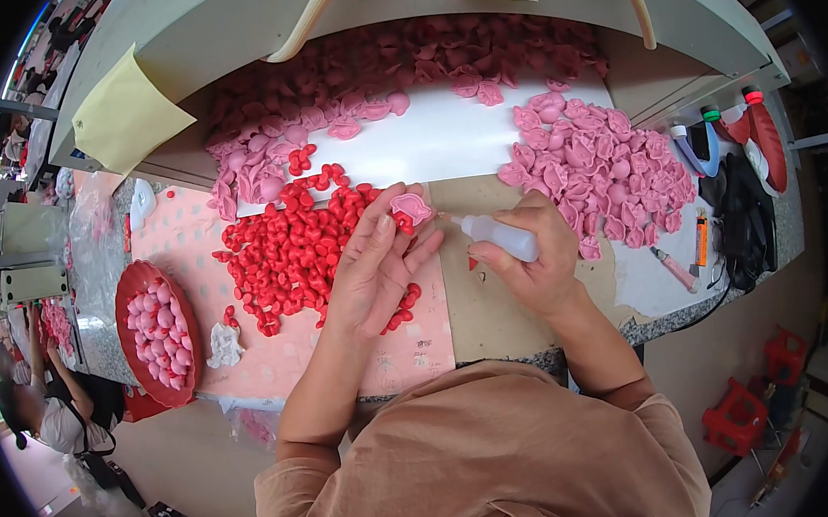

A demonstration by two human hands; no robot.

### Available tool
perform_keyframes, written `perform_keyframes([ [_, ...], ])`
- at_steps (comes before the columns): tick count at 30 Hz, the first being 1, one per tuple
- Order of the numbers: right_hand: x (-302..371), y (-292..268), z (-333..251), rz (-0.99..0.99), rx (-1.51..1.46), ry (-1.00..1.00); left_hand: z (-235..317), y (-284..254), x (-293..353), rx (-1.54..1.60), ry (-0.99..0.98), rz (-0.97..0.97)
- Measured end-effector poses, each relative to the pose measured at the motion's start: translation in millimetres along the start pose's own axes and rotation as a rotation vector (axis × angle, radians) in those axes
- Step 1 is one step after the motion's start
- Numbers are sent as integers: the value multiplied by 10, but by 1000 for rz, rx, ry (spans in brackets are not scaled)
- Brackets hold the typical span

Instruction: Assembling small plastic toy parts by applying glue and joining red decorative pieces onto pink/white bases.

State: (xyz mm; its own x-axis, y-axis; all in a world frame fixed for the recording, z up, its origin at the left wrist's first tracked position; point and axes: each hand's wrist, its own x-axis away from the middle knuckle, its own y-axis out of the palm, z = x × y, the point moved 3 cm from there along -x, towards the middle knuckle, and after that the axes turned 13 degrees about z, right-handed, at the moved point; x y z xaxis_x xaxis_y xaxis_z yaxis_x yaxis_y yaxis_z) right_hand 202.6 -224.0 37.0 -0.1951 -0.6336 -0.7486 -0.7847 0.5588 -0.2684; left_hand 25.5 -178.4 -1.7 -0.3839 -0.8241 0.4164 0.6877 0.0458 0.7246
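My left hand [369,279], palm up, pinches a small pink ruffled piece [411,207] together with a glossy red piece [404,224] between thumb and fingertips. Wrapped round a translucent white squeeze bottle [507,239] is my right hand [550,254]. The bottle lies tilted, its thin nozzle pointing left, close to the pink piece; whether the tip touches it I cannot tell. A heap of red pieces [284,258] spreads beside and behind my left hand. Beyond my right hand lies a pile of pink ruffled pieces [605,168].
More pink pieces [343,71] fill the back under a grey hood [254,29]. A red basket [193,346] of pink balls stands at left. Tubes and bottles [712,132], plus a black pouch [745,207], crowd the right edge. Another person [64,408] works far left. Red stools [735,418] stand behind right.
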Motion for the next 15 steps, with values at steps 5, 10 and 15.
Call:
perform_keyframes([
  [5,3,-3,5,-1,-6,-6,-4,-4,-3,-2,-2,7],
  [10,-2,1,1,-4,-6,-1,1,0,-2,4,-3,20],
  [15,-3,6,4,-9,2,-18,-1,7,-1,11,-11,6],
])
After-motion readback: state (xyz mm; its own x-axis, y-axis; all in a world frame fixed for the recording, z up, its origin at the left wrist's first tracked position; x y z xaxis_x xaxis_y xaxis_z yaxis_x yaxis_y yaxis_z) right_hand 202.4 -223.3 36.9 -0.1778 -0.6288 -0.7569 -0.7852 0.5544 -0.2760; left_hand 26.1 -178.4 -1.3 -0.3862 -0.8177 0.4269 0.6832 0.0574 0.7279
